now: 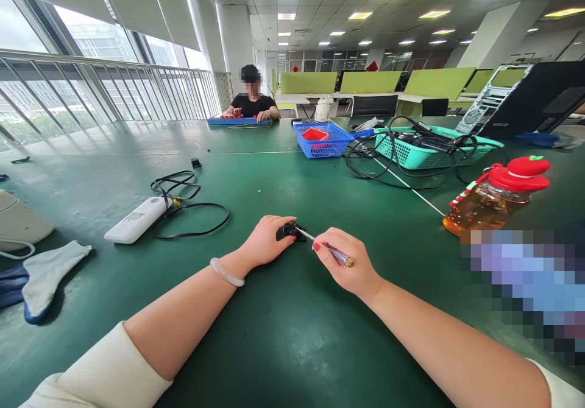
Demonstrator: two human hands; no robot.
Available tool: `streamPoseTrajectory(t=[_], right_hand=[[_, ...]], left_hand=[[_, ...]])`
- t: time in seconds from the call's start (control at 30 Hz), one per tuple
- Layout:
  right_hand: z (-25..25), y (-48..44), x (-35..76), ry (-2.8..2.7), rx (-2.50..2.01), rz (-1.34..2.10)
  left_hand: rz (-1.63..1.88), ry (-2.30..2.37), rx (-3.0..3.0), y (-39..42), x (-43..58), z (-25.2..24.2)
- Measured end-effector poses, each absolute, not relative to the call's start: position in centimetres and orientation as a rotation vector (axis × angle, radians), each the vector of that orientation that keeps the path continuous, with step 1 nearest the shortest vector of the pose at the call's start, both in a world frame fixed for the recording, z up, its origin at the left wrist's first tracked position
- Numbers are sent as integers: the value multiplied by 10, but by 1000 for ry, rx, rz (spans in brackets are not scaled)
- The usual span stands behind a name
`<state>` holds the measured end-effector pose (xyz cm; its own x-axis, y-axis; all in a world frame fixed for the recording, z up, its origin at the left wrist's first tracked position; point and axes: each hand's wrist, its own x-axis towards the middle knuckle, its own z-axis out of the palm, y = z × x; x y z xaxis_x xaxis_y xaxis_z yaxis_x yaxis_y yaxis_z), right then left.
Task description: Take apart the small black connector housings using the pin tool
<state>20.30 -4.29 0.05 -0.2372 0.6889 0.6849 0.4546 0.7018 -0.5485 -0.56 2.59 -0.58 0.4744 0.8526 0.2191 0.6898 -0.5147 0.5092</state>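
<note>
My left hand (267, 239) has its thumb and fingers closed around a small black part (292, 230) on the green table (274, 316). What exactly the part is I cannot make out. In my right hand (345, 259) is a screwdriver (337, 253) with a purplish, see-through handle, held like a pen. Its thin metal shaft points left and up, and the tip meets the black part between my left thumb and fingers. My fingers partly hide both the part and the handle.
Left lie a white power bank (137, 220) with a black cord (201, 234) and a blue-and-white glove (52, 274). A red-lidded bottle (500, 198) stands right. Further back are a blue basket (323, 147), a green basket (402, 157) with cables, and a seated person (253, 102).
</note>
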Motion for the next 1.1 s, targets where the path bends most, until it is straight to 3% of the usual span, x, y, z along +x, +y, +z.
streamPoseTrajectory(t=[0.43,0.9,1.1], right_hand=[[3,-45,204,-1892,-848,267],[6,-46,204,-1729,-1010,104],[5,-46,201,-1740,-1029,153]], left_hand=[[809,1261,2334,28,-6,-6],[529,1049,2593,20,-5,-6],[597,1102,2534,20,-4,-6]])
